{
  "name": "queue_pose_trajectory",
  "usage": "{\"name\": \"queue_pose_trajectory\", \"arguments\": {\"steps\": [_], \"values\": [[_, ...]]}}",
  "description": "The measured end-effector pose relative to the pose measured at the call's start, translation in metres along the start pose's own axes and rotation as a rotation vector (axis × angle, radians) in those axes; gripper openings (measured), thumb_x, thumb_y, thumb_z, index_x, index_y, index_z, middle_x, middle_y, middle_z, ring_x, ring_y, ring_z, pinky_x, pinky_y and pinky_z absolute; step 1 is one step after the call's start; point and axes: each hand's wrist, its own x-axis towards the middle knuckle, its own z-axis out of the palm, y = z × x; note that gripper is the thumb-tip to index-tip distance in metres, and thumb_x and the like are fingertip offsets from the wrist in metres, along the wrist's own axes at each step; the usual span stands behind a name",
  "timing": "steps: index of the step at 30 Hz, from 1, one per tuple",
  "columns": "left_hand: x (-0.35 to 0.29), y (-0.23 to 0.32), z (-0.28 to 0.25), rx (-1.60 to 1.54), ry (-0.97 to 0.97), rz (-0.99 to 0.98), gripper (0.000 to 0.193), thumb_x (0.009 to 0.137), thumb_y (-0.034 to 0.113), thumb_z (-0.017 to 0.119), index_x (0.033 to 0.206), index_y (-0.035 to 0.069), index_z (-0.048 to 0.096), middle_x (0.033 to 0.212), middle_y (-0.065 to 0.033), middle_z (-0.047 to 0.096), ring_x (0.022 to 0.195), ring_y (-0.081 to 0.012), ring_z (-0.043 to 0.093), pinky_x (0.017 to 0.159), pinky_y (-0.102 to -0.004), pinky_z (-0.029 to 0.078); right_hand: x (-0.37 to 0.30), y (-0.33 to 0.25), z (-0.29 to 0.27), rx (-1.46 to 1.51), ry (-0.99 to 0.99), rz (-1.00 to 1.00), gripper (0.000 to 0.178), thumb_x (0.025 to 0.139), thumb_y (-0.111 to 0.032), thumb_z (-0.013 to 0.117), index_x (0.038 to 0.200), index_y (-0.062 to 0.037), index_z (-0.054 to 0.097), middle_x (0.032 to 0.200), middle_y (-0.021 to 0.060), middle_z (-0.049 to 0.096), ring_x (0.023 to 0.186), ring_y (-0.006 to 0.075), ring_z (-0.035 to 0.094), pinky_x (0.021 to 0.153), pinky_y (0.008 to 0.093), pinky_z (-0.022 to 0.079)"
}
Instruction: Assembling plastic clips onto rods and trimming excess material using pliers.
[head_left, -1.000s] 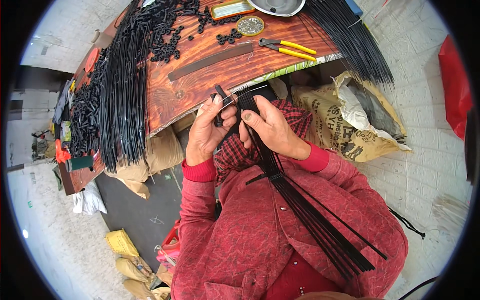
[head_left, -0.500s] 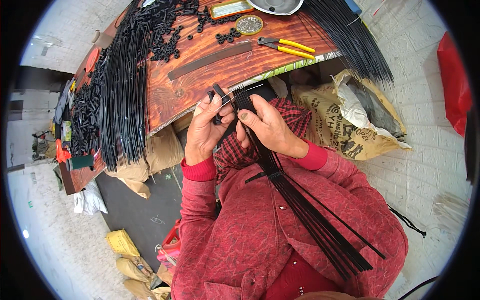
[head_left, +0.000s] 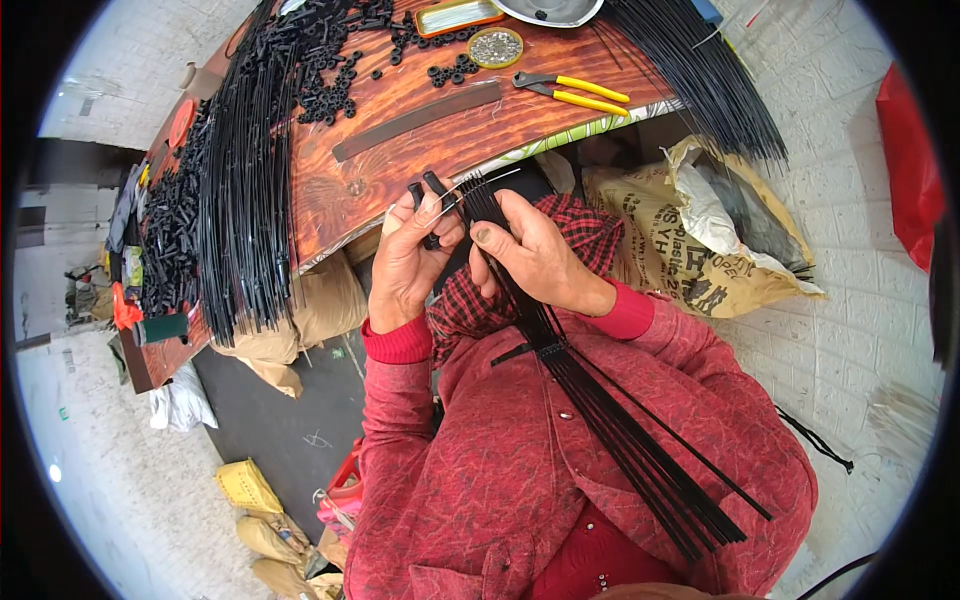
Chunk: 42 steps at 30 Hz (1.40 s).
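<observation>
My left hand (head_left: pixel 410 262) is closed around short black tubes (head_left: pixel 434 184), whose ends stick up past the thumb and fingers. Beside it, my right hand (head_left: pixel 545 255) grips the upper part of a flat bundle of thin black rods (head_left: pixel 630 430). The bundle slants down across my jacket, fanning out toward its lower end, and a dark band crosses it partway along. A thin pale wire (head_left: pixel 500 177) runs between the hands across the rod tips. Whether it passes through the rods is too small to tell.
The wooden table (head_left: pixel 420 165) bears a dark flat bar (head_left: pixel 415 122), yellow-handled pliers (head_left: pixel 590 95), a round tin of small metal bits (head_left: pixel 495 47), loose black tubes and rings, and rod bundles (head_left: pixel 245 200) hanging over its edge. An open paper sack (head_left: pixel 720 255) stands at right.
Hardly anything differs. Both hands keep their hold, and the tubes and wire by the rod tips have shifted very slightly left.
</observation>
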Motion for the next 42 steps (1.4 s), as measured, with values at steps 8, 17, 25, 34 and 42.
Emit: {"name": "queue_pose_trajectory", "arguments": {"steps": [8,17,25,34,42], "values": [[-0.002,0.001,-0.001,0.018,0.010,0.033,0.028,0.090,0.011,0.067,0.113,-0.003,0.058,0.080,0.0008,0.052,0.064,-0.0070,0.041,0.057,-0.0217,0.036,0.001,-0.002,0.004,-0.021,0.017,0.035,0.023,0.103,-0.022,0.049,0.106,0.0002,0.044,0.071,0.0077,0.060,0.056,0.0130,0.059,0.053,0.0244,0.048],[-0.004,-0.002,0.000,-0.056,0.065,0.005,0.024,0.092,0.013,0.064,0.111,-0.002,0.058,0.078,0.0022,0.049,0.066,-0.0067,0.042,0.058,-0.0210,0.036,0.003,-0.003,0.004,0.008,0.009,0.045,0.022,0.102,-0.021,0.049,0.106,0.0003,0.043,0.071,0.0073,0.060,0.056,0.0123,0.058,0.053,0.0242,0.048],[-0.009,-0.001,0.013,0.134,0.120,0.172,0.023,0.093,0.011,0.063,0.110,-0.003,0.058,0.075,0.0041,0.046,0.062,-0.0048,0.039,0.056,-0.0207,0.032,0.005,-0.009,0.008,-0.039,0.042,0.054,0.019,0.102,-0.018,0.050,0.104,0.0006,0.045,0.070,0.0077,0.061,0.055,0.0122,0.059,0.051,0.0238,0.048],[-0.013,-0.003,0.009,0.055,0.095,0.164,0.036,0.090,0.010,0.065,0.121,-0.005,0.055,0.076,0.0017,0.046,0.064,-0.0072,0.040,0.056,-0.0207,0.033,0.009,-0.005,0.006,0.009,0.033,0.036,0.019,0.101,-0.017,0.050,0.103,0.0007,0.046,0.070,0.0076,0.062,0.055,0.0118,0.060,0.051,0.0233,0.048],[-0.022,-0.004,-0.004,0.037,0.002,0.163,0.056,0.086,0.017,0.072,0.132,-0.006,0.050,0.090,-0.0024,0.056,0.065,-0.0076,0.037,0.050,-0.0182,0.031,0.007,-0.008,0.007,0.013,0.044,0.050,0.019,0.102,-0.018,0.050,0.104,0.0003,0.046,0.070,0.0074,0.062,0.056,0.0119,0.060,0.051,0.0232,0.048]]}}
